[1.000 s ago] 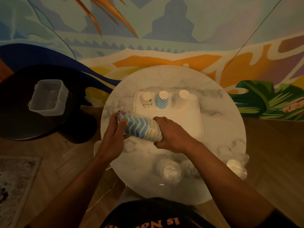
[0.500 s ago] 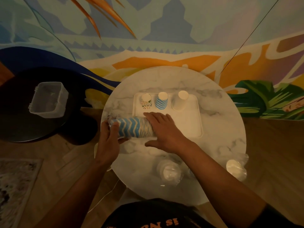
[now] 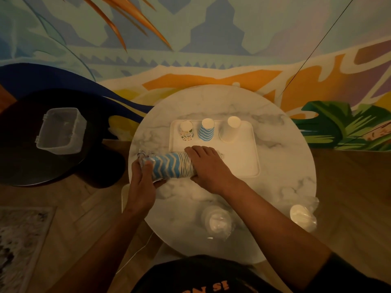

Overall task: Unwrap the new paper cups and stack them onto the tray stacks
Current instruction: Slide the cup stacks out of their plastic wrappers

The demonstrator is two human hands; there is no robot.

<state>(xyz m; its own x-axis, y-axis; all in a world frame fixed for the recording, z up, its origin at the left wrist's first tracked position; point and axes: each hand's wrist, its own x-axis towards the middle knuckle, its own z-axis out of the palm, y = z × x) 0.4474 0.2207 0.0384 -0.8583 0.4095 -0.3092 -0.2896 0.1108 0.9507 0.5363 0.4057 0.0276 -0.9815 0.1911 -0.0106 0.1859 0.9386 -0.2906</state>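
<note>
From the head view, the wrapped sleeve of blue zigzag cups (image 3: 169, 167) lies sideways at the tray (image 3: 243, 163) edge. The left hand (image 3: 141, 182) grips its tied end; the right hand (image 3: 208, 166) clasps the rim end. It looks light, crushable, with slippery film, so hold it near the rims.

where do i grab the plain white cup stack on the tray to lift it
Grip the white cup stack around its side wall, about midway up, coming from above and from the right. It stands upside down, base up, so there is no open rim to hook. The blue chevron stack stands close on its left, while the tray is bare to its right.
</note>
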